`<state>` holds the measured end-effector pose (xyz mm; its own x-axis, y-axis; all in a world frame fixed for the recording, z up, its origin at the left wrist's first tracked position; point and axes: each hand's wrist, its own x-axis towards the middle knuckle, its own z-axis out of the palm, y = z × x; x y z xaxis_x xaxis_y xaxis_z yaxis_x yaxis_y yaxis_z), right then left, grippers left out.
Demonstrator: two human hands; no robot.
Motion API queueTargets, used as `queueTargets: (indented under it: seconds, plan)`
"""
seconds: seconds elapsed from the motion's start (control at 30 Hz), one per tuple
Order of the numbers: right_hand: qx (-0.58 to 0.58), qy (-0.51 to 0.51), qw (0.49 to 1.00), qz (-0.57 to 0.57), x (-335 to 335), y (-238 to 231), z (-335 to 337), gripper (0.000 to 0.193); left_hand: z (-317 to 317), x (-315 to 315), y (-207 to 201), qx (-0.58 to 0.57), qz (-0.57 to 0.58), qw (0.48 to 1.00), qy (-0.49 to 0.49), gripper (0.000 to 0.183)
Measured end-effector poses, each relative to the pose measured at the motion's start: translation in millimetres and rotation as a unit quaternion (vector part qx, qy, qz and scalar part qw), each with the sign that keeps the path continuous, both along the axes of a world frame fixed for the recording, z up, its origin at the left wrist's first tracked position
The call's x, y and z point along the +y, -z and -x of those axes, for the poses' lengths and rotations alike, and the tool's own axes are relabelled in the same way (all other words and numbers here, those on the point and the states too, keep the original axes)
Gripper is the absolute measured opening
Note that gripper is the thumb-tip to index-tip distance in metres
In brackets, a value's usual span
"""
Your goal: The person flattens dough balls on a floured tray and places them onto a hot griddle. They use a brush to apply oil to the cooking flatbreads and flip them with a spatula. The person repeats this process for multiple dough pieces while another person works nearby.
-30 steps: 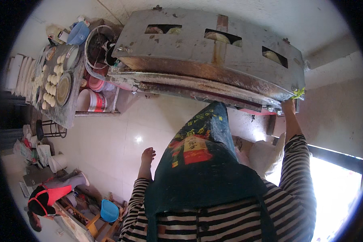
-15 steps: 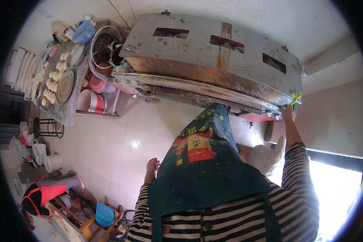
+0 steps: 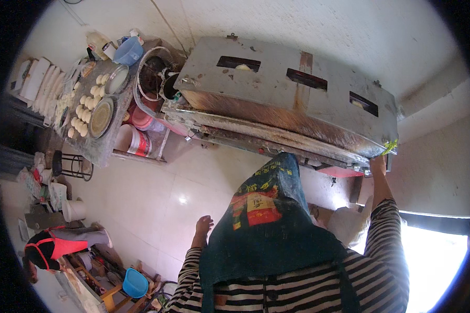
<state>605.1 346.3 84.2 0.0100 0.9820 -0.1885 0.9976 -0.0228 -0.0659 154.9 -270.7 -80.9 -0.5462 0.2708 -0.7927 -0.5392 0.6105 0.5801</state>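
Note:
My right hand (image 3: 377, 166) reaches up to the right end of a long grey metal machine (image 3: 277, 83), at its lower edge. The fingertips are hidden against that edge. A bright green strip (image 3: 389, 147) shows just above them; whether the hand touches it I cannot tell. Three slots pierce the machine's top panel, and a pale rounded thing (image 3: 243, 67) shows in the left one. My left hand (image 3: 204, 224) hangs free beside my dark green apron (image 3: 266, 245), its fingers loosely bent and nothing visible in it.
At the left, a floury table (image 3: 102, 148) carries several dough balls (image 3: 83, 112), a round tray (image 3: 101, 117) and a blue basin (image 3: 128, 50). Buckets (image 3: 141, 142) stand beneath. A stool (image 3: 75, 166) is nearby. Lower left, a person in a red apron (image 3: 68, 244) bends over.
The view has shifted, so the machine and table sit lower and further right. Pale shapes now show in the left and right slots. My right hand stays at the machine's right end.

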Motion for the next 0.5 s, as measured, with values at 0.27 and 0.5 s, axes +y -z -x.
queueTargets:
  seconds: [0.27, 0.5]
  plan:
    - [-0.245, -0.143, 0.958, 0.041, 9, 12, 1, 0.04, -19, -39, -10, -0.043, 0.044, 0.997, 0.052, 0.032]
    - [-0.19, -0.103, 0.976, 0.005, -9, -14, 10, 0.037, -29, -47, 5, -0.035, -0.004, 0.998, 0.061, 0.031]
